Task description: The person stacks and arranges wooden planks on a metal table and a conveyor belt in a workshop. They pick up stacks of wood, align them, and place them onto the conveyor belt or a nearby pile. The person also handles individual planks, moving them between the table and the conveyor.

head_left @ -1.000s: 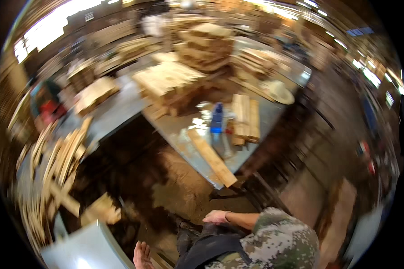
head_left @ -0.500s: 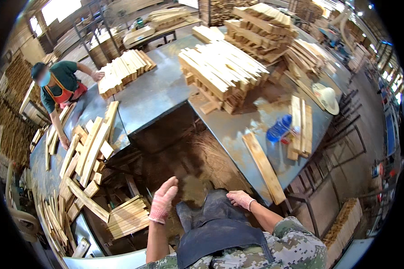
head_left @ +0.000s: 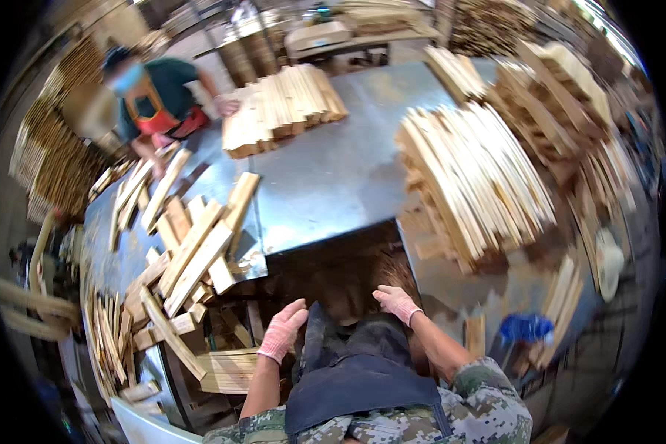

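My left hand (head_left: 283, 331), in a pinkish-white knit glove, hangs over the dark apron (head_left: 355, 392) at its left edge. Its fingers stretch forward, loosely bent, with nothing in them. A matching glove covers my right hand (head_left: 397, 304), held beside my right knee with fingertips apart and empty. Left of my left hand, loose wooden strips (head_left: 196, 259) lie crisscrossed on the metal table (head_left: 325, 181). Below them is a neat layer of strips (head_left: 227, 372). To the right of my right hand, a short board (head_left: 475, 337) lies on the table.
A co-worker (head_left: 163, 96) at the far left touches strips with both hands. Before them sits a row of strips (head_left: 285, 107). Stacked strips (head_left: 481, 177) stand on the right, near a blue bottle (head_left: 525, 328) and a pale hat (head_left: 609, 263). A dark gap (head_left: 333, 259) separates the table sections.
My view has swung left, so the table and stacks sit farther right. My left hand has lowered and its fingers bend more; my right hand has lifted slightly off my thigh.
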Demonstrator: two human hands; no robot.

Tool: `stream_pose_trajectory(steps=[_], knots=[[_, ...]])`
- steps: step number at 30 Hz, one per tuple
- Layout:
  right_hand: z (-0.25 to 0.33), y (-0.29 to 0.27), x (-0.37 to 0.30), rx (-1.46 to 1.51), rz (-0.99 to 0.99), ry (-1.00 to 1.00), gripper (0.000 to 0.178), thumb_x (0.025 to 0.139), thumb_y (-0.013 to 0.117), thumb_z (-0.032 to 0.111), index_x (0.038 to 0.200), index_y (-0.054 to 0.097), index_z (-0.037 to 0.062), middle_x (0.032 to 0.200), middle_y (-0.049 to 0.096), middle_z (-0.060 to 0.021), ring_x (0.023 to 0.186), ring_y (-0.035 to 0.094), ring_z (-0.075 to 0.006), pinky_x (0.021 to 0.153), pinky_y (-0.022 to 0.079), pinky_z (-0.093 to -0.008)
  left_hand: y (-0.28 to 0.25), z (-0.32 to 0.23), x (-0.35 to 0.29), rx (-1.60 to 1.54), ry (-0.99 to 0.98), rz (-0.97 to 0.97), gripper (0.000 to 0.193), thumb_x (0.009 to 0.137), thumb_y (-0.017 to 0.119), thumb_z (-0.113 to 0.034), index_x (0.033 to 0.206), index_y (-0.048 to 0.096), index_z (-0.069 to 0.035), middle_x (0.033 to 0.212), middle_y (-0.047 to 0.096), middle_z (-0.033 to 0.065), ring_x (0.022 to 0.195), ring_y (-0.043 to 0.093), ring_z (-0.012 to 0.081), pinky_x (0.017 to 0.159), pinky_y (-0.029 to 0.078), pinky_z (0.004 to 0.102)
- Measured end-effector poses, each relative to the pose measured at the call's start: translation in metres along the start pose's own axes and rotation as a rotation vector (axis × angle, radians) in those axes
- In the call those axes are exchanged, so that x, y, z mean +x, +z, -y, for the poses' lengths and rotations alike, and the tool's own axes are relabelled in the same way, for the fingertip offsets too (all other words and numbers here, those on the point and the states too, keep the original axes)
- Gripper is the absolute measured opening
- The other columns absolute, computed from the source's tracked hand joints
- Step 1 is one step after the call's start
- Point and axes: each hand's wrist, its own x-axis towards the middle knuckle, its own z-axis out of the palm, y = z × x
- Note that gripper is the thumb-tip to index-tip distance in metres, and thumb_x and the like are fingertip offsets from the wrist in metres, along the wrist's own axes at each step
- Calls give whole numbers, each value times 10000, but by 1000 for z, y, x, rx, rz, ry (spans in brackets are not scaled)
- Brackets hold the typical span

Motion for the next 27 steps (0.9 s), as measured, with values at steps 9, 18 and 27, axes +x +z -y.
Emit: stream_pose_trajectory(steps=[9, 18, 27], knots=[[103, 56, 136, 38, 236, 126, 145, 1031, 666, 240, 933, 613, 147, 798, 508, 64, 680, 468, -75, 610, 410, -255, -28, -13, 118, -1, -113, 86, 611, 1018, 704, -364, 1495, 573, -5, 1454, 650, 133, 1330, 601, 227, 1124, 451, 330], [230, 49, 229, 31, 224, 144, 161, 983, 663, 216, 866, 649, 106, 739, 534, 46, 621, 455, -83, 554, 351, -267, -89, -67, 258, 323, -27, 63, 670, 1015, 631, -472, 1472, 574, 15, 1480, 613, 224, 1404, 554, 348, 1180, 410, 399], [366, -51, 476, 34, 93, -195, 185, 1029, 591, 222, 1003, 703, 77, 922, 669, -61, 870, 627, -204, 751, 502, -394, -92, -78, 305, 507, -89, -16, 554, 1051, 547, -455, 1443, 611, -68, 1518, 571, 219, 1440, 498, 381, 1198, 394, 427]])
